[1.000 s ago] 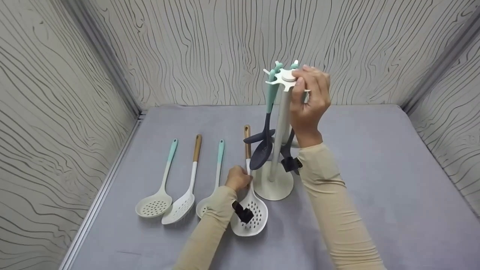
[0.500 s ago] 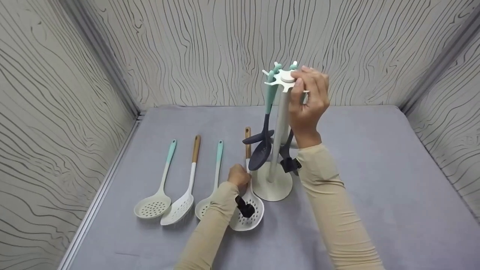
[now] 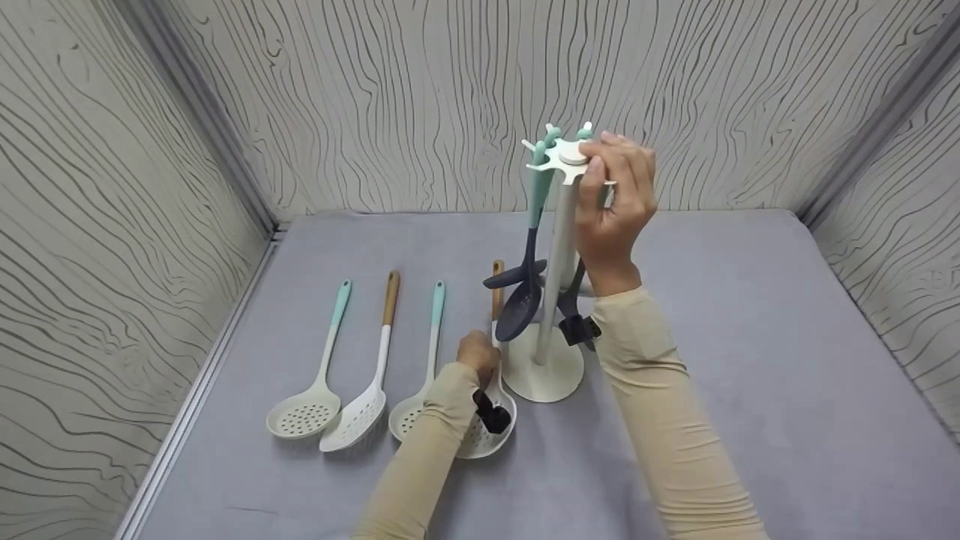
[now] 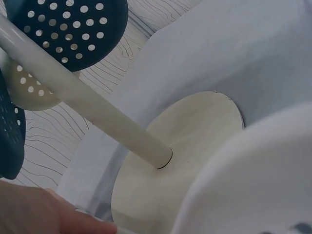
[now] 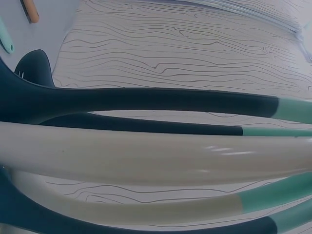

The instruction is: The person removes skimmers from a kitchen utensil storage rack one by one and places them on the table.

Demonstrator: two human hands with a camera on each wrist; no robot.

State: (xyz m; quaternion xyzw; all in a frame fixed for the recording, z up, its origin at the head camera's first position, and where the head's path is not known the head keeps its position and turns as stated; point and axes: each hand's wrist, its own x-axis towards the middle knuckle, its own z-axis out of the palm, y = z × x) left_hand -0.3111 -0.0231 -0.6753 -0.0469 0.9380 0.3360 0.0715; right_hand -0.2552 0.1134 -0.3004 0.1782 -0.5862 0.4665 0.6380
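In the head view my left hand [image 3: 478, 358] grips the white shaft of a skimmer [image 3: 486, 448] with a wooden handle. My sleeve and wrist camera cover part of its perforated bowl. Up close in the left wrist view, the bowl [image 4: 273, 170] is a blurred white shape beside the stand's round base [image 4: 195, 131]. My right hand [image 3: 619, 202] holds the knob on top of the white utensil stand [image 3: 559, 240]. From the stand's hooks hang mint-handled utensils, among them a dark slotted spoon [image 3: 519, 311]. The right wrist view shows their shafts around the post [image 5: 156, 153], without the hand.
On the grey cloth [image 3: 720, 337] to the left lie a mint-handled skimmer [image 3: 304, 414], a wooden-handled slotted turner [image 3: 354, 421] and another mint-handled skimmer [image 3: 407, 414], partly behind the left sleeve. Wood-patterned panels [image 3: 420, 97] stand around the table.
The skimmer has turned in my left hand: its bowl has swung left and shows less of its face, while the handle end leans slightly right. My right hand stays on the knob.
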